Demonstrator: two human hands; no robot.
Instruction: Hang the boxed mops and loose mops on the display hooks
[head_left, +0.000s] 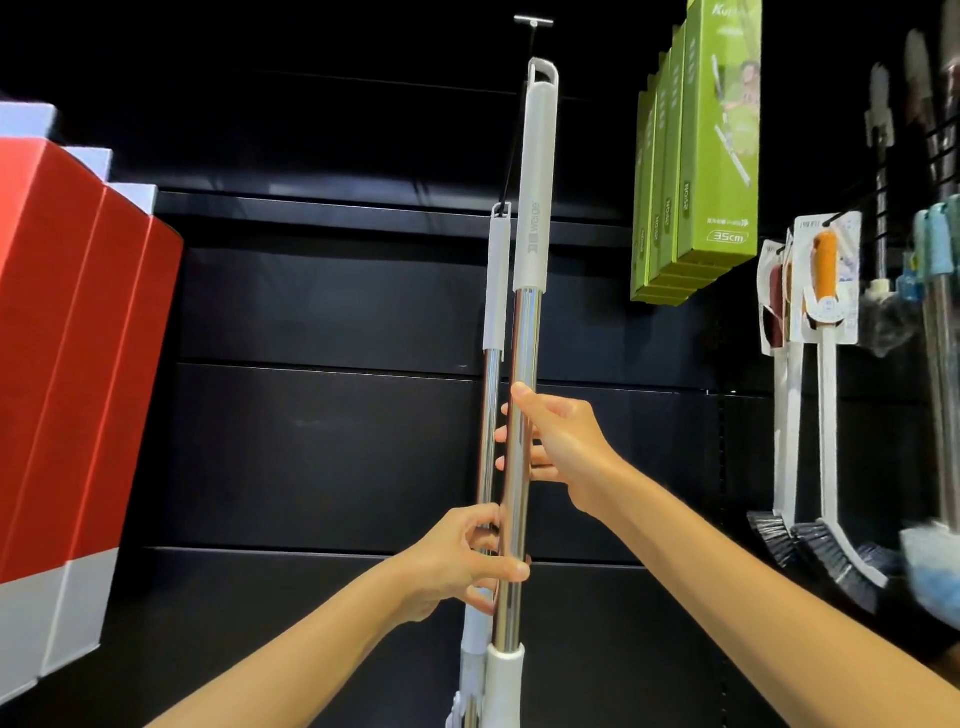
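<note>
A loose mop (525, 332) with a steel pole and a pale grey grip stands upright in front of me. Its top loop sits just below the tip of a long black display hook (533, 31). My right hand (556, 441) grips the steel pole at mid height, and my left hand (462, 566) grips it lower down. Behind it a second loose mop (496, 291) hangs by its loop further back on the same hook. Green mop boxes (719, 140) hang in a row at the upper right.
Red and white boxes (67, 364) fill the left side. Long-handled brushes in card packs (826, 291) and other mops (940, 312) hang at the right. The black slatted back panel (322, 322) lies behind everything.
</note>
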